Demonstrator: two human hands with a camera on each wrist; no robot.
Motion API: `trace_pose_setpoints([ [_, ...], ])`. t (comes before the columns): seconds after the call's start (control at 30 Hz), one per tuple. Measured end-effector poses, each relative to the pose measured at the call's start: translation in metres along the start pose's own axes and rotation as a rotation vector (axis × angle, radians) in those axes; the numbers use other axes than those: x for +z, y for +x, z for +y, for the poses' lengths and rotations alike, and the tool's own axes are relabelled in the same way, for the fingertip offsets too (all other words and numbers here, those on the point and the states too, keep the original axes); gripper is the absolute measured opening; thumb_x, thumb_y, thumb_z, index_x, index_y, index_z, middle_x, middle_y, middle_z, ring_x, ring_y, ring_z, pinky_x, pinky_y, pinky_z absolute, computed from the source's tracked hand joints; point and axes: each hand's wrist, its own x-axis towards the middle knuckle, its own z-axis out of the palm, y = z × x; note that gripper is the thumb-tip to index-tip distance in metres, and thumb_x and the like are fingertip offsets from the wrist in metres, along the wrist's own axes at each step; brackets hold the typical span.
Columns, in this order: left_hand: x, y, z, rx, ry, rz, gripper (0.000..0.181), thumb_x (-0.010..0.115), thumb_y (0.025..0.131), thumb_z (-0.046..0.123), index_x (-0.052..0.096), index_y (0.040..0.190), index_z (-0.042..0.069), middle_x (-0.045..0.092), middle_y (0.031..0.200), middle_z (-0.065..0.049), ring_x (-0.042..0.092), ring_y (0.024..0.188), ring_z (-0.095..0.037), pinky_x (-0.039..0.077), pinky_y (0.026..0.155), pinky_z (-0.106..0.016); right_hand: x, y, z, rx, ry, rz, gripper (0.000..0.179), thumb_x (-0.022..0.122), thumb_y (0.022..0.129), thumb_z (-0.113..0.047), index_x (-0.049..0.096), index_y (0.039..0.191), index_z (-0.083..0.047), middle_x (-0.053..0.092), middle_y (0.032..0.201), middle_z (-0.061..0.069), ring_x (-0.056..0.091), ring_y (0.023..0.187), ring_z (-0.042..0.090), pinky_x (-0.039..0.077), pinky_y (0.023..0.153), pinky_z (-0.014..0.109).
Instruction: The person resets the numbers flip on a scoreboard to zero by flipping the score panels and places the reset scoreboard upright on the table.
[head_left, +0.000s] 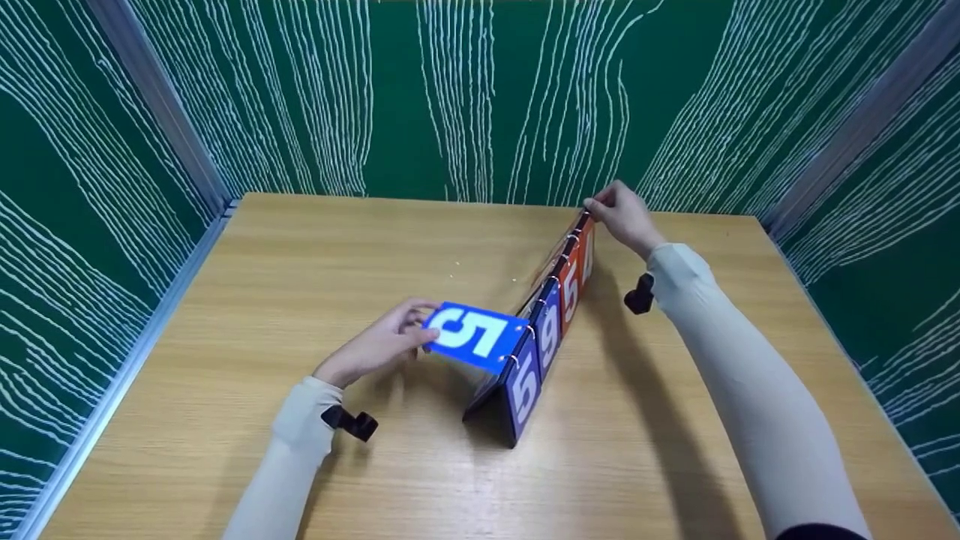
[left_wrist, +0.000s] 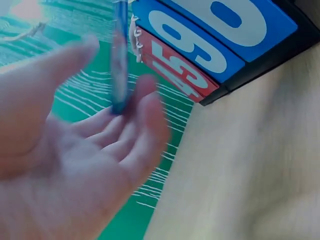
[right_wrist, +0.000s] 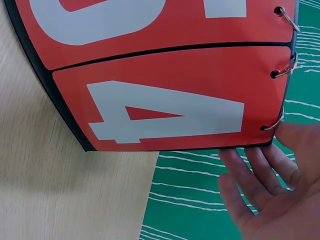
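Note:
A tabletop flip scoreboard stands like a tent on the table, running away from me. Its right face shows blue number cards near me and red number cards at the far end, joined by metal rings. My left hand has one blue number card, marked 5, by its free edge, thumb above and fingers below. That card is swung up off the top rings, about level; the left wrist view shows it edge-on and blurred between thumb and fingers. My right hand grips the scoreboard's far top corner, beside the red 4 card.
The wooden table carries the scoreboard. Green walls with white wavy lines stand behind and on both sides, with metal posts at the corners. Each wrist has a small black camera strapped to it.

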Motion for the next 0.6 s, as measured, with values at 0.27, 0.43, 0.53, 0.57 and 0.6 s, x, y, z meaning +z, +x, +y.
trace_pose_setpoints([
  [0.27, 0.01, -0.001, 0.027, 0.093, -0.124, 0.329, 0.056, 0.064, 0.099, 0.018, 0.037, 0.149, 0.014, 0.061, 0.125, -0.012, 0.062, 0.096, -0.017, 0.052, 0.076, -0.026, 0.0, 0.0, 0.001, -0.018, 0.01, 0.004, 0.03, 0.054, 0.106, -0.034, 0.05, 0.121, -0.008, 0.058, 0.113, 0.009, 0.055, 0.102, 0.02, 0.045, 0.092, 0.035],
  [0.43, 0.02, -0.008, 0.044, 0.205, -0.185, 0.444, 0.055, 0.065, 0.099, 0.016, 0.038, 0.146, 0.013, 0.06, 0.124, -0.012, 0.061, 0.104, -0.02, 0.057, 0.079, -0.025, 0.002, 0.001, 0.003, -0.042, -0.012, 0.02, 0.028, 0.054, 0.106, -0.031, 0.051, 0.118, -0.006, 0.06, 0.108, 0.009, 0.057, 0.099, 0.021, 0.045, 0.088, 0.033],
  [0.53, 0.027, -0.011, 0.055, 0.269, -0.173, 0.484, 0.057, 0.068, 0.097, 0.016, 0.038, 0.146, 0.012, 0.06, 0.127, -0.012, 0.062, 0.108, -0.021, 0.059, 0.084, -0.025, 0.002, 0.002, 0.003, -0.053, -0.039, 0.034, 0.027, 0.053, 0.106, -0.029, 0.052, 0.118, -0.005, 0.06, 0.107, 0.01, 0.057, 0.099, 0.022, 0.045, 0.084, 0.032],
  [0.57, 0.03, -0.013, 0.059, 0.286, -0.168, 0.492, 0.059, 0.068, 0.097, 0.016, 0.038, 0.147, 0.012, 0.06, 0.128, -0.012, 0.062, 0.109, -0.022, 0.059, 0.086, -0.027, 0.002, 0.002, 0.002, -0.058, -0.046, 0.036, 0.028, 0.053, 0.106, -0.029, 0.052, 0.118, -0.004, 0.061, 0.108, 0.011, 0.058, 0.099, 0.024, 0.045, 0.084, 0.032],
  [0.6, 0.032, -0.014, 0.062, 0.3, -0.162, 0.498, 0.059, 0.069, 0.097, 0.016, 0.038, 0.148, 0.012, 0.061, 0.129, -0.012, 0.064, 0.11, -0.022, 0.06, 0.088, -0.029, 0.002, 0.003, 0.001, -0.055, -0.046, 0.032, 0.028, 0.053, 0.106, -0.029, 0.051, 0.119, -0.004, 0.06, 0.108, 0.011, 0.057, 0.1, 0.025, 0.045, 0.084, 0.032],
])
